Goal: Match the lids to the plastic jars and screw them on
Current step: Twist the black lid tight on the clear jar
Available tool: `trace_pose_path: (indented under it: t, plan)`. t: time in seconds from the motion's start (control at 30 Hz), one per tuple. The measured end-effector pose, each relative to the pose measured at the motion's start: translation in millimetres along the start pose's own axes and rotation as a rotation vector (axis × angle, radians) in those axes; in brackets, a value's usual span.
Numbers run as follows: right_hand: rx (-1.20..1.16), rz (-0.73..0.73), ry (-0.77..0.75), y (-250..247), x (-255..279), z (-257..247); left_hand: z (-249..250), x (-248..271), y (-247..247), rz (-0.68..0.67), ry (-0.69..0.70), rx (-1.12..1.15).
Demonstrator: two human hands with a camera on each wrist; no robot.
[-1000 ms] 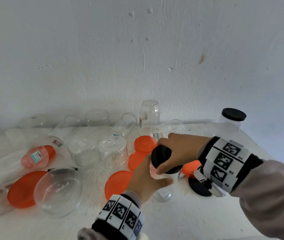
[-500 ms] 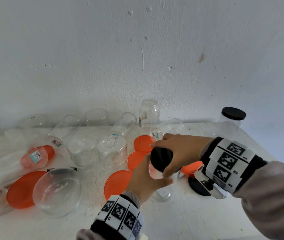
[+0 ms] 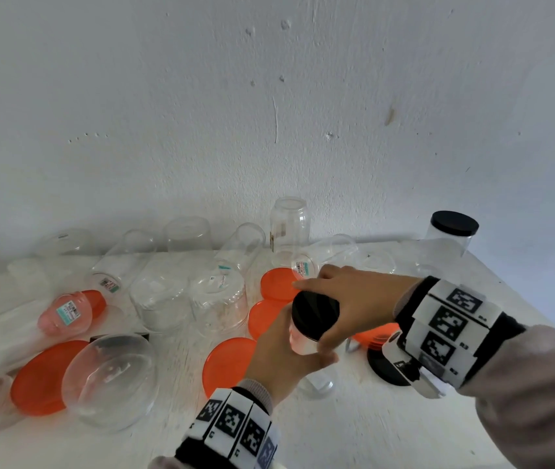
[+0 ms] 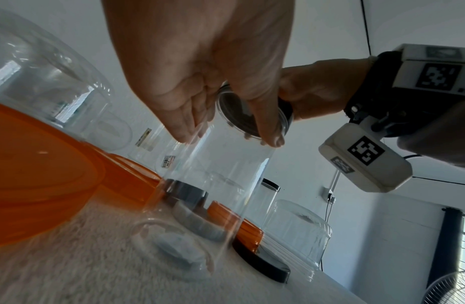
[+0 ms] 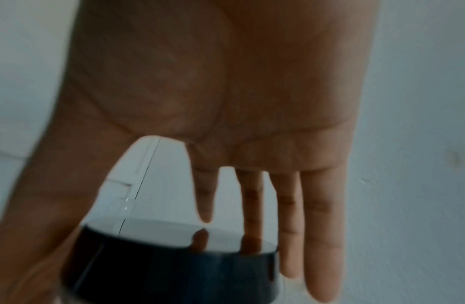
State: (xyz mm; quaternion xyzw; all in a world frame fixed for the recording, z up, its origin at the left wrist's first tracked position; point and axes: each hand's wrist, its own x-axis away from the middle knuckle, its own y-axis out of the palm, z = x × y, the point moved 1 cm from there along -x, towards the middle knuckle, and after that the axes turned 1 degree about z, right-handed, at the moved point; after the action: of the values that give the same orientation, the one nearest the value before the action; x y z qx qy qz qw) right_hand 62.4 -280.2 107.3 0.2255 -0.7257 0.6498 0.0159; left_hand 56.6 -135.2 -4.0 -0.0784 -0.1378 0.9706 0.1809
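**Black lid sitting on a clear jar held between two hands**

The left hand point(image 3: 282, 360) is wrapping its curled fingers and thumb around a tall clear plastic cylindrical jar point(image 4: 213, 174), gripping it just under the neck. The jar is standing with its long axis close to upright, leaning slightly, mouth up and its moulded base resting on the rough white tabletop point(image 3: 370, 434). A smooth, glossy round black plastic lid point(image 3: 315, 314) is sitting over the mouth. The right hand point(image 3: 357, 299) is arching over this lid, thumb on the near rim and fingers point(image 5: 319, 236) reaching down past the far rim; from the right wrist view the fingers are looking fairly straight, so how firmly they are clamping the lid cannot be told.

Just left of the held jar, three flat orange plastic lids point(image 3: 227, 362) are lying near one another. Right of it, a wide black disc lid point(image 3: 386, 368) is lying flat with a stack of orange lids point(image 3: 374, 335) just behind. Further left, two clear domed tubs point(image 3: 218, 306) are standing upside down, and a large clear bowl-shaped tub point(image 3: 110, 380) is overlapping a broad orange lid point(image 3: 37, 380). A capped clear jar with a black lid point(image 3: 453, 225) is standing well right of the held jar, by the table's far right edge. Bare tabletop is lying open in front of the held jar.
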Motion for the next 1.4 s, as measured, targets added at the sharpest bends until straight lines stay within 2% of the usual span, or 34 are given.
trace_pose_path:
  t: [0.07, 0.13, 0.27, 0.33, 0.4, 0.47, 0.57, 0.7, 0.87, 1.2, 1.33, 1.4]
  plan:
    - [-0.009, -0.053, -0.047, -3, 0, 2, 0, -1, 0, -0.002, 0.000, -0.009]
    - [-0.006, -0.006, -0.054, -4, -1, 2, 0, 0, 1, -0.007, -0.006, -0.004]
    - [0.085, 0.122, 0.051, 4, -4, -3, 0, 1, 0, -0.008, 0.003, -0.005]
    - [0.070, 0.080, 0.065, 3, -4, -2, 1, 0, -1, -0.010, 0.003, -0.004]
    - [0.005, -0.022, 0.021, -3, -3, -1, 0, 0, -1, -0.012, -0.007, -0.008]
    - [-0.002, -0.058, -0.041, -9, -3, 0, 0, 0, 0, -0.014, -0.012, -0.014]
    - [0.012, 0.004, -0.059, -10, -4, -2, 0, 0, 0, -0.009, -0.014, -0.008]
    - [0.083, 0.136, 0.011, -5, -6, -4, 0, 1, -1, -0.013, -0.002, -0.011]
    - [-0.009, -0.038, -0.062, -5, -4, 2, 1, 0, 0, -0.014, 0.001, -0.021]
    - [0.022, 0.195, -0.049, 10, 2, 1, -1, 2, 0, 0.005, 0.031, -0.028]
    - [0.094, 0.335, -0.022, 29, 6, 1, 1, 2, -4, -0.037, 0.046, -0.003]
    - [0.042, 0.360, -0.013, 34, 9, 4, 3, 0, -6, -0.071, 0.035, -0.028]
